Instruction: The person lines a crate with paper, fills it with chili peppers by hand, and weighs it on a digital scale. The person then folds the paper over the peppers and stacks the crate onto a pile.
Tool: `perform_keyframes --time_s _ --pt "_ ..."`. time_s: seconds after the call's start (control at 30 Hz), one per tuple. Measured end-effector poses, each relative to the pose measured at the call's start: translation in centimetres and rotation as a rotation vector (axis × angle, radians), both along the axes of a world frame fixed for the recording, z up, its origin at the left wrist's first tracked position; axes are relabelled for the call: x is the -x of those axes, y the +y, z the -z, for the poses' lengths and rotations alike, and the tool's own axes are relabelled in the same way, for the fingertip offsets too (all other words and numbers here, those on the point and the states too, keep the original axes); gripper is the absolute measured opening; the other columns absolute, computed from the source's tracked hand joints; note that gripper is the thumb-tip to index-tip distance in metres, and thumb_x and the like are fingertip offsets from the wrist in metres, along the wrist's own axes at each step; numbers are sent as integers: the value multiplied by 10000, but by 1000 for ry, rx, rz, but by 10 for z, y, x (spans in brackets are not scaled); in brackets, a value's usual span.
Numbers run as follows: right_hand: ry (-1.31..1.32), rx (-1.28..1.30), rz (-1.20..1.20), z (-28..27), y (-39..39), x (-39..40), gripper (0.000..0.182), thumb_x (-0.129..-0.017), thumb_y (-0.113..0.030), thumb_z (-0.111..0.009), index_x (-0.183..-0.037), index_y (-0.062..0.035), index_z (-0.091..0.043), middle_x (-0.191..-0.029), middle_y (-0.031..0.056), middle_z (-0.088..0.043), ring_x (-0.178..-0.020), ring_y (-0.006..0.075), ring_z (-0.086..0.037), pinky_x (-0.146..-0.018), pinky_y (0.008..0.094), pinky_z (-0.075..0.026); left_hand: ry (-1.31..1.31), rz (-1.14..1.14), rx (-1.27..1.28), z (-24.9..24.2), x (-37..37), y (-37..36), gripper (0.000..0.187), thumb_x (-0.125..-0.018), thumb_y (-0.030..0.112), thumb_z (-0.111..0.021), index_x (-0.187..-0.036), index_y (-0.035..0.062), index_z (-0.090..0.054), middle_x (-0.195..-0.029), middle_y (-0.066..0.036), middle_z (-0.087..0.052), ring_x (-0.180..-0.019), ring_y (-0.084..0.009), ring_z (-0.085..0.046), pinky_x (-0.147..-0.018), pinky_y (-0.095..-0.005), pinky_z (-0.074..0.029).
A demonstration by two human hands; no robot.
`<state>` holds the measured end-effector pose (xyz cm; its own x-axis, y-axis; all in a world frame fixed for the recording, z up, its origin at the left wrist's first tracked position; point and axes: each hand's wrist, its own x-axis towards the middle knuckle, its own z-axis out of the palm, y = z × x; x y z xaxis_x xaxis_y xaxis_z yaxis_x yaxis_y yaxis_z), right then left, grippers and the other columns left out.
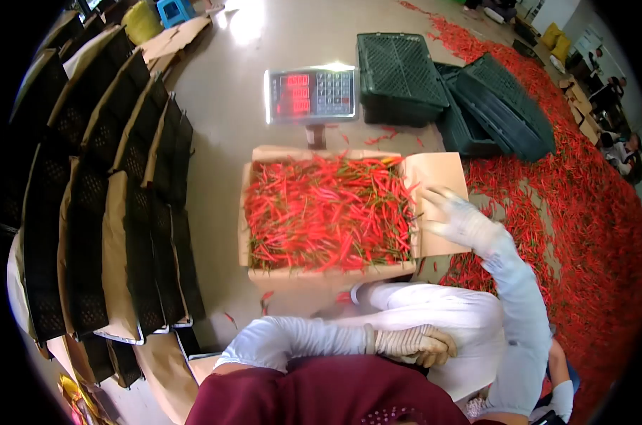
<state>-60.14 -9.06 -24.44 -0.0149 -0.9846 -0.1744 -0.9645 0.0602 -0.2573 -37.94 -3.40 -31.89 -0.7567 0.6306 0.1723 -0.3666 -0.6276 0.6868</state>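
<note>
A carton lined with brown paper [328, 276] stands in front of me, heaped with red chilli peppers [328, 212]. My right hand [466, 221], in a pale glove, lies with fingers spread on the brown paper flap [438, 166] at the carton's right side. My left hand [417, 343], in a striped, soiled glove, rests by my white-trousered leg with its fingers curled closed. Whatever may be inside those fingers is hidden. Just beyond the carton stands a weighing scale display [311, 95] with red lit digits.
Dark green plastic crates [399, 71] are stacked at the back, with more tilted crates [502, 106] beside them. Loose red chillies [597, 269] cover the floor on the right. Rows of black crates with paper liners [87, 191] stand on the left. Other people [622, 156] sit far right.
</note>
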Motion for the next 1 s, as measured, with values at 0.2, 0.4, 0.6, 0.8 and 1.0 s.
perform_keyframes --time_s 0.2,0.4,0.6,0.8,1.0 --pt "182 -256 -60 34 -110 -95 1068 -681 -566 -749 -1518 -268 -159 -1569 154 -145 -1419 432 -175 -1036 670 -285 381 -143 214 2 -8 -2 211 -968 179 -470 -978 16 -603 -819 -62 -566 -737 -120 -521 -666 -268 -450" --pt "259 -203 -195 60 -154 -143 1142 -594 -596 -790 -1512 -303 -178 -1577 152 -119 -1429 430 -140 -1034 717 -205 534 -300 224 13 -3 4 220 -967 175 -464 -938 -8 -583 -857 -138 -592 -774 -212 -551 -739 -329 -458" --pt "248 -355 -118 80 -171 -152 941 -715 -453 -737 -1497 -300 -236 -1541 142 -224 -1401 411 -235 -1014 689 -277 524 -246 218 9 -1 -1 222 -965 174 -462 -942 -11 -582 -863 -141 -592 -777 -216 -552 -742 -329 -458" --pt "270 -279 -38 80 -173 -153 858 -733 -393 -725 -1471 -307 -296 -1494 119 -310 -1356 408 -318 -981 634 -360 528 -221 217 11 2 -5 223 -963 173 -460 -945 -13 -582 -868 -145 -592 -779 -219 -553 -745 -330 -458" --pt "203 -249 -85 93 -175 -141 747 -792 -206 -709 -1445 -286 -356 -1404 138 -406 -1245 344 -445 -905 550 -467 530 -207 237 10 3 -12 225 -961 172 -458 -949 -15 -582 -874 -148 -592 -782 -222 -555 -747 -330 -458"
